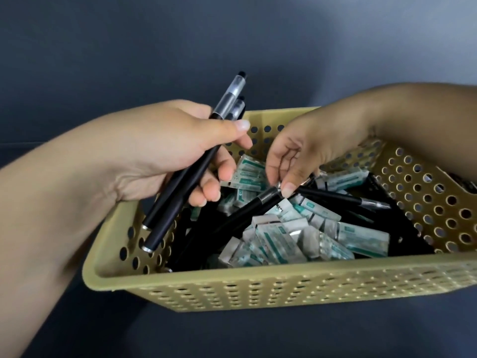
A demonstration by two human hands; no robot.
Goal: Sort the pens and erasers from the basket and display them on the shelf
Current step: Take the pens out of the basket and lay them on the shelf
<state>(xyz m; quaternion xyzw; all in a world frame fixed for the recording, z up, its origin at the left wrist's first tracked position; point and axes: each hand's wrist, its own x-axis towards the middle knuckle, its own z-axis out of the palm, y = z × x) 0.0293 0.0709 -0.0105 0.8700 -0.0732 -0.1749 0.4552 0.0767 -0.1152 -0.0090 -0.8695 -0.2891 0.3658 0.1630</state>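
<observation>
Pen (258, 205) between right fingertips (287, 188)

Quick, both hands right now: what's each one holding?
Left hand: grips a bundle of black pens above the basket.
Right hand: fingertips pinch one black pen lying among the erasers.

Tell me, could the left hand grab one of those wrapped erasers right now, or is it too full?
Probably not easily. The left hand grips a bundle of black pens, so its fingers are occupied, though the erasers lie uncovered in the basket just below.
</observation>
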